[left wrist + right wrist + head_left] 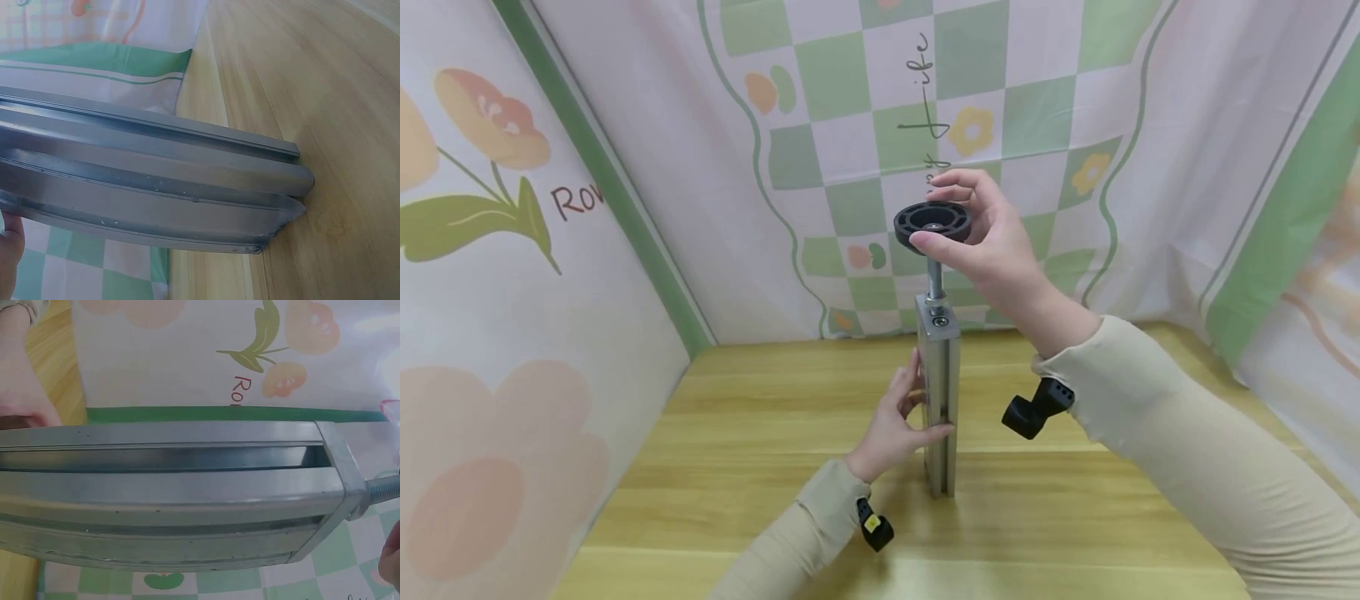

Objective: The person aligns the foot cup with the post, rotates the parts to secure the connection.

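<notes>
A slotted aluminium profile point(934, 375) stands upright over the wooden tabletop, its lower end right at the surface in the left wrist view. My left hand point(891, 425) grips its middle from the left, thumb across the near side. An end plate point(940, 323) with a socket screw caps the top. From that plate rises a threaded rod point(934, 277) with a nut at its base, bearing a black round levelling foot point(932, 220). My right hand point(992, 237) holds the foot's rim, thumb in front and fingers behind. The right wrist view shows the plate point(347, 469) flush on the profile.
The wooden tabletop point(760, 450) spreads around the profile. Behind it hangs a green-and-white checked curtain point(902, 142), and a flower-printed curtain point(497, 317) closes off the left side. Black wrist cameras point(1037, 408) stick out under both sleeves.
</notes>
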`<state>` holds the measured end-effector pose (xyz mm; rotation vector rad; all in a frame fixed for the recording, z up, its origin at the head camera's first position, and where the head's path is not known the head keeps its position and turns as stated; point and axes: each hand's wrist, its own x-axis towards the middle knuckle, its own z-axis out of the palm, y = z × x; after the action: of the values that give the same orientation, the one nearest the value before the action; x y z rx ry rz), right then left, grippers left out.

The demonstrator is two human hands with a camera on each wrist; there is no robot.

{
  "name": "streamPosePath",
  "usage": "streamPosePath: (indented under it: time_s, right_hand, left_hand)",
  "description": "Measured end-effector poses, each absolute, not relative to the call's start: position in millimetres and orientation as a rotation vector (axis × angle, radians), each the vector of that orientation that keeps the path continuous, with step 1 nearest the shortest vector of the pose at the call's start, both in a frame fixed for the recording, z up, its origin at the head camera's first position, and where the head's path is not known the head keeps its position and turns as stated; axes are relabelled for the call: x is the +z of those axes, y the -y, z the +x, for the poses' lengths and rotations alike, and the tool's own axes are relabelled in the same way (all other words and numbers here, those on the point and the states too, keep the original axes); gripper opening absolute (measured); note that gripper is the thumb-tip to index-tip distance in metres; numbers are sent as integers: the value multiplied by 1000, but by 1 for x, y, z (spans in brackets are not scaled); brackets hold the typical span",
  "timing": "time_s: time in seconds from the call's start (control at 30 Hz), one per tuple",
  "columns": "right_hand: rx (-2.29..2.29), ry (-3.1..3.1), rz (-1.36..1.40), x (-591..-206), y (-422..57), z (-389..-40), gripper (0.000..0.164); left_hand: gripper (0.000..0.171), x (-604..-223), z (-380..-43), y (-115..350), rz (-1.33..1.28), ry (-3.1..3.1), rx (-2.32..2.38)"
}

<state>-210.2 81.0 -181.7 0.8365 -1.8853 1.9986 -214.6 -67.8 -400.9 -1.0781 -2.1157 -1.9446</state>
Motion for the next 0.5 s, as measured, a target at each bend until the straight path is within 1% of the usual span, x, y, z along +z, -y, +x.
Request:
streamPosePath:
  time_s: [0.27,0.5]
  right_hand:
    - [1727,1956,701,-182,-74,-207,49]
    - [1647,1886,671,-185,-68,-206,51]
  left_hand:
    - [107,-400,-215,68,-1085,2124,-1935]
    - [106,-400,-215,68,-1088,2120,-1923]
